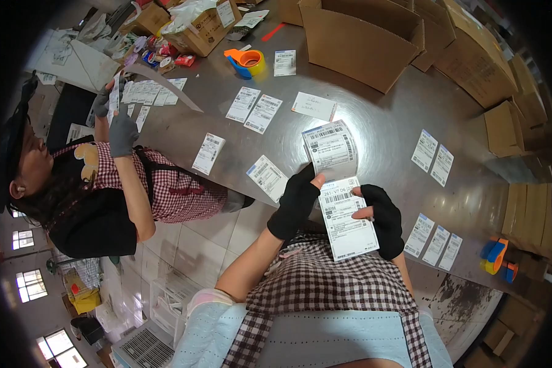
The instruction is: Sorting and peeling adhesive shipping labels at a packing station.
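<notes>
Both my hands, in black fingerless gloves, hold printed shipping labels point(351, 230) in front of my apron. My left hand point(300, 199) grips them at the left edge, its thumb on top. At the right edge my right hand point(380, 219) pinches the lower label, with fingertips on its printed face. An upper label point(330, 150) curves away toward the table; whether it is joined to the lower one I cannot tell. Closest to my left hand, a loose label point(267, 178) lies at the table's near edge. Three labels point(434, 246) lie to the right of my right hand.
More labels point(254, 110) and a handwritten slip point(314, 106) lie on the metal table point(374, 122). Tape dispensers point(246, 63) sit at the back and near right. Cardboard boxes point(359, 46) line the far and right sides. At left, a gloved co-worker point(126, 132) handles a label strip.
</notes>
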Tool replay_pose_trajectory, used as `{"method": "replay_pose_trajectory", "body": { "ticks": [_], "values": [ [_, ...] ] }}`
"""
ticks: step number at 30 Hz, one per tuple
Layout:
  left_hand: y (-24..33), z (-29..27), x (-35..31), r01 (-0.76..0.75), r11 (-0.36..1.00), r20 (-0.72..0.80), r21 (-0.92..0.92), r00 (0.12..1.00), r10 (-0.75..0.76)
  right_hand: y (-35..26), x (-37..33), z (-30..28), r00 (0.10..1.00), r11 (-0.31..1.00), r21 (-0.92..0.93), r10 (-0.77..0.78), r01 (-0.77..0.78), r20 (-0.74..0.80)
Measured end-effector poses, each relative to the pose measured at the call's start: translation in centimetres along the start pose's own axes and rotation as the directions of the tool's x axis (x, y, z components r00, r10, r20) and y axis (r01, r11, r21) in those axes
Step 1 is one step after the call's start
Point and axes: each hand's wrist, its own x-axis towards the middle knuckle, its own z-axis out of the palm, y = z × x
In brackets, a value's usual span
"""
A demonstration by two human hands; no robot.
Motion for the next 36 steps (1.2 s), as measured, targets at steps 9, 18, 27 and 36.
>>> {"method": "replay_pose_trajectory", "body": {
  "ticks": [9,18,27,36],
  "values": [
    [-0.4,0.2,-0.3,0.082,0.99,-0.009,-0.118,0.996,-0.084,0.2,1.1,-0.1,0.985,0.968,0.225,0.134,-0.106,-0.11],
    [-0.7,0.7,-0.4,0.319,0.827,0.181,-0.463,0.947,-0.264,-1.5,1.6,-0.1,0.8,0.755,0.296,0.597,-0.585,0.058],
    [0.6,0.2,0.7,0.064,0.807,0.055,-0.588,0.998,-0.04,-0.9,0.5,0.5,0.848,0.837,0.138,0.526,-0.529,0.057],
    [1.5,1.0,0.7,0.052,0.973,-0.116,-0.225,0.99,-0.08,-0.5,0.6,0.6,0.886,0.879,0.114,0.46,-0.463,0.056]
  ]
}}
